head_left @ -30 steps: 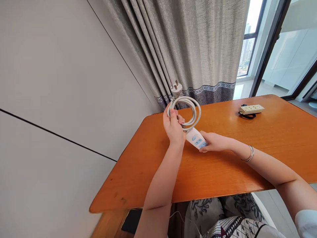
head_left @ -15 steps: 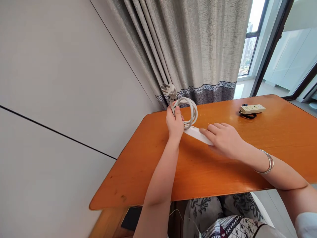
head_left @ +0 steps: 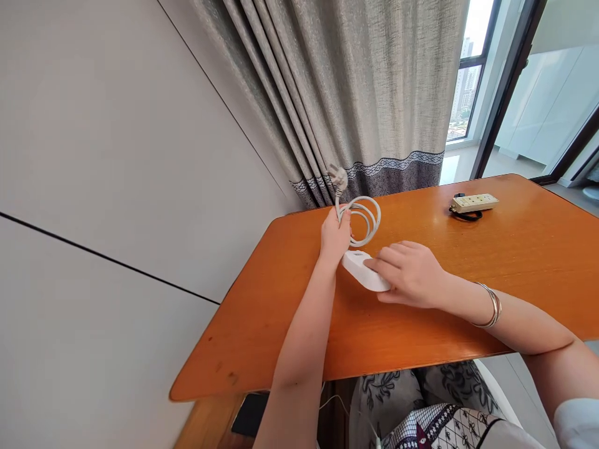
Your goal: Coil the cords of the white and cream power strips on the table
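Note:
My left hand [head_left: 335, 234] is closed around a coiled white power cord [head_left: 374, 215], whose plug [head_left: 337, 178] sticks up above the fingers. A white power strip [head_left: 364, 272] lies tilted just below the coil, one end close to my left wrist. My right hand [head_left: 412, 274] grips the strip's other end, thumb side toward the coil; the fingers cover part of it. I cannot tell whether the strip touches the tabletop.
Farther right on the orange wooden table [head_left: 468, 280] lies a second, cream power strip [head_left: 475, 202] with a black cord. A grey curtain [head_left: 374, 93] hangs behind the table, and a pale wall panel [head_left: 93, 156] borders its left. A dark flat object [head_left: 250, 413] sits below the table edge.
The power strip has come nearer and tipped so more of its side shows. The coil and plug have shifted slightly right and lower, with my left hand still around the cord.

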`<action>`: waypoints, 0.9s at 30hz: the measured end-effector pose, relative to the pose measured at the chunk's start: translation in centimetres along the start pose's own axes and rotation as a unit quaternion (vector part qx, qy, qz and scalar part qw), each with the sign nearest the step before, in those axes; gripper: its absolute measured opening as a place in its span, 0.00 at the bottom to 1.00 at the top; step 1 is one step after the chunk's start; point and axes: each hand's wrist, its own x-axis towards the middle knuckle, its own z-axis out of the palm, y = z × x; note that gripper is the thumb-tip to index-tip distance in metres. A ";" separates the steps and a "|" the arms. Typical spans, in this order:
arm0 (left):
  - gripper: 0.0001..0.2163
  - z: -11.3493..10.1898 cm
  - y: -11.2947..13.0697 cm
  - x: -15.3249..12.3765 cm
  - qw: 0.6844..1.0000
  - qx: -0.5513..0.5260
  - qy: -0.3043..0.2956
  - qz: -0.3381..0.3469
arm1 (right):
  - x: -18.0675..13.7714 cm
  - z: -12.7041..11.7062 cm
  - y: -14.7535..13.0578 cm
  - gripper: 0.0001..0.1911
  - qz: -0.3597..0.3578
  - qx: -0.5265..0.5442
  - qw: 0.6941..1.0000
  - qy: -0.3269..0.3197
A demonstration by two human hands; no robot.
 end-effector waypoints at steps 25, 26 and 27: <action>0.21 2.0 3.5 -2.7 0.947 -0.198 -0.202 -0.153 | 0.7 1.4 8.1 0.27 0.264 0.438 0.847 0.143; 0.21 2.0 3.5 -2.8 0.947 -0.198 -0.200 -0.157 | 0.7 1.5 8.2 0.27 0.264 0.490 0.823 0.116; 0.21 2.1 3.4 -2.8 0.945 -0.200 -0.199 -0.164 | 0.7 1.6 8.3 0.26 0.263 0.541 0.794 0.086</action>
